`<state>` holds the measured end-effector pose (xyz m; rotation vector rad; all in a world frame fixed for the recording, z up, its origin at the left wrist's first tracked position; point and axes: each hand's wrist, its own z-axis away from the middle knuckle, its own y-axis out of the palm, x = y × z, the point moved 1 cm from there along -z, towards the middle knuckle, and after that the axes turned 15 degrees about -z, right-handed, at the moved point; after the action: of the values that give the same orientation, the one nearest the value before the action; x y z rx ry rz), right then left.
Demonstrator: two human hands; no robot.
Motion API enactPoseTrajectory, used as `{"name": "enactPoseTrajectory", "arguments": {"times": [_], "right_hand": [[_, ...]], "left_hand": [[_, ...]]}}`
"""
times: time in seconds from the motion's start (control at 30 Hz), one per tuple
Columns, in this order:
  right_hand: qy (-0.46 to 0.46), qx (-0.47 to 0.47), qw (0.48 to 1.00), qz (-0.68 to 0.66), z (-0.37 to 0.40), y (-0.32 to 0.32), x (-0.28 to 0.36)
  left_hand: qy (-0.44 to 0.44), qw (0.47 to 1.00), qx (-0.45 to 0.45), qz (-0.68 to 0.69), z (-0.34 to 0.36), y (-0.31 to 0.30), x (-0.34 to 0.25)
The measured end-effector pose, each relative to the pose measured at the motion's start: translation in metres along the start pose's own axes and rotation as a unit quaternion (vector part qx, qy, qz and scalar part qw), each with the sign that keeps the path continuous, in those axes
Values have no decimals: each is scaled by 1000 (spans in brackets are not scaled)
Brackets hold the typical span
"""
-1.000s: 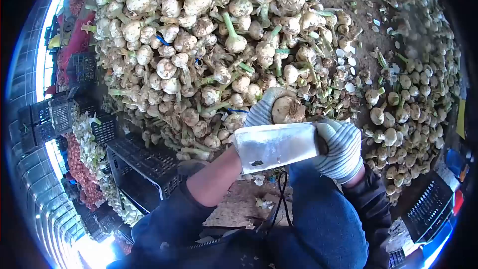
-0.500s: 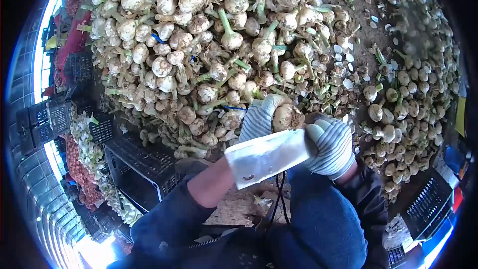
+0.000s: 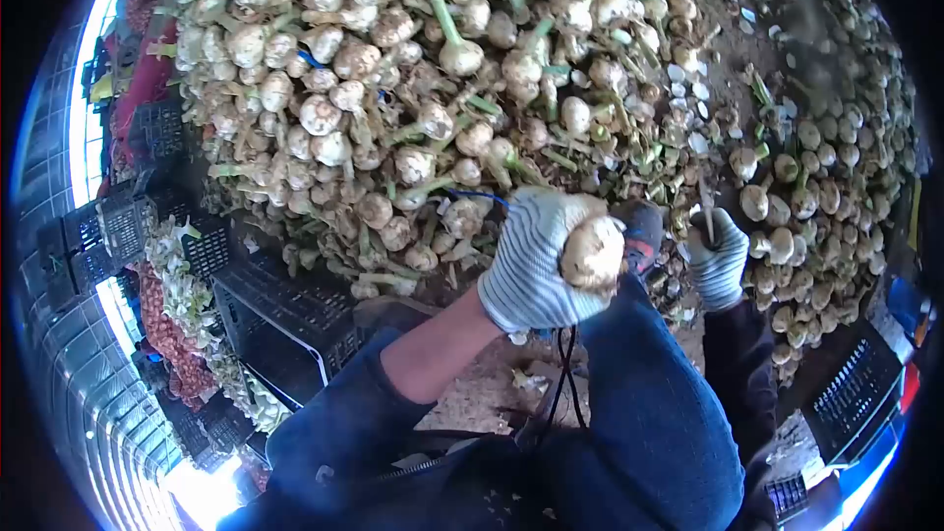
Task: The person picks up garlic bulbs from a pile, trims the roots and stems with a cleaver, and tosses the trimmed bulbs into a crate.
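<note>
**Up close: one garlic bulb in a gloved grip beside the heap**

Seated low on a dirt floor, a person holds a single garlic bulb [image 3: 593, 254] in the left hand [image 3: 536, 261]. The hand wears a striped knit glove. Its fingers are curled tight round the bulb, which sits at the near centre of the scene, just above the person's blue-trousered knee [image 3: 649, 413]. The forearm is bare between the glove and a dark sleeve [image 3: 334, 423].

To the right and well apart from the bulb, the right hand [image 3: 718, 261], gloved the same way, is clenched in a fist round the base of a thin blade [image 3: 706, 208]. The blade is seen edge-on and points up and away.

A large heap of garlic [image 3: 393, 88], its bulbs still on green stalks, fills the far left and centre. A smaller pile [image 3: 816, 187] of loose bulbs lies to the right, past the right hand. White scraps of skin [image 3: 688, 103] dot the ground between the two.

Black plastic crates [image 3: 285, 320] stand at the near left. Beyond them are more crates and red mesh sacks [image 3: 167, 339]. A black cable [image 3: 562, 374] hangs down below the left hand.
</note>
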<state>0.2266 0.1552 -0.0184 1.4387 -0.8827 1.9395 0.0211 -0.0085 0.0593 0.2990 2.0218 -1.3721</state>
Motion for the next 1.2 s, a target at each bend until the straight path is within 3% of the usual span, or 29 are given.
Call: {"name": "enactPoseTrajectory", "arguments": {"times": [0.03,0.07,0.13,0.17,0.23,0.3,0.37,0.43,0.47,0.73,0.87,0.93,1.13,1.2], "right_hand": [[-3,16,997,-80,5,12,9],[-31,33,993,-107,8,25,23],[-163,123,979,0,5,43,65],[-203,169,962,67,4,48,81],[-203,221,948,107,3,59,86],[-233,201,945,109,3,64,92],[-262,202,936,118,4,64,99],[-252,210,937,124,4,62,103],[-248,211,937,130,5,62,101],[-261,240,926,130,2,65,94],[-263,216,926,163,3,61,86],[-280,210,924,154,2,61,84],[-256,173,937,165,-4,49,69],[-252,166,938,172,-3,47,66]], "left_hand": [[-24,999,-21,-12,-1,4,-1],[8,998,-28,-50,-5,3,-1],[49,987,-48,-144,-6,2,0],[17,993,-21,-118,2,11,13],[-50,996,30,-69,12,24,35],[-79,992,79,-51,21,23,32],[-69,994,25,-76,15,19,22],[-16,981,-129,-143,-7,14,2],[-4,975,-152,-160,-3,22,8],[12,972,-151,-178,4,27,19],[-29,979,-164,-114,4,27,12],[5,971,-169,-171,5,29,14],[-32,992,-48,-115,13,18,4],[-25,990,-52,-129,14,19,3]]}}
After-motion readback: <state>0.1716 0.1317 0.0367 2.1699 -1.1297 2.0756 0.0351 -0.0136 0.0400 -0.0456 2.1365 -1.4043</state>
